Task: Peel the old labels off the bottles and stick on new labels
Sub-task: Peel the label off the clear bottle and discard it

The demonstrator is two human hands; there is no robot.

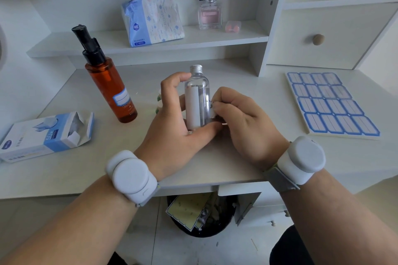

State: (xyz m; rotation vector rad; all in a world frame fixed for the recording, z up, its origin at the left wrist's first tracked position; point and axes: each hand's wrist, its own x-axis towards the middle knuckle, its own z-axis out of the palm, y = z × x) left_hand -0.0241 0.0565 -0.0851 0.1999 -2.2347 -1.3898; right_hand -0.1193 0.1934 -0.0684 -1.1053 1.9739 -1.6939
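1. While the left hand (172, 118) grips a clear bottle (197, 97) upright above the desk (247, 157), the right hand (243, 118) pinches a white label (212, 109) at its side, probably peeling it.
2. Next comes a steady pull, then a fresh sticker from the blue label sheet (331, 103) nearby.
3. The silver-capped bottle looks colourless; an amber pump bottle (107, 77) already wears a blue label.

Green-and-white item (159, 101) (behind left hand (172, 127)) unidentifiable.
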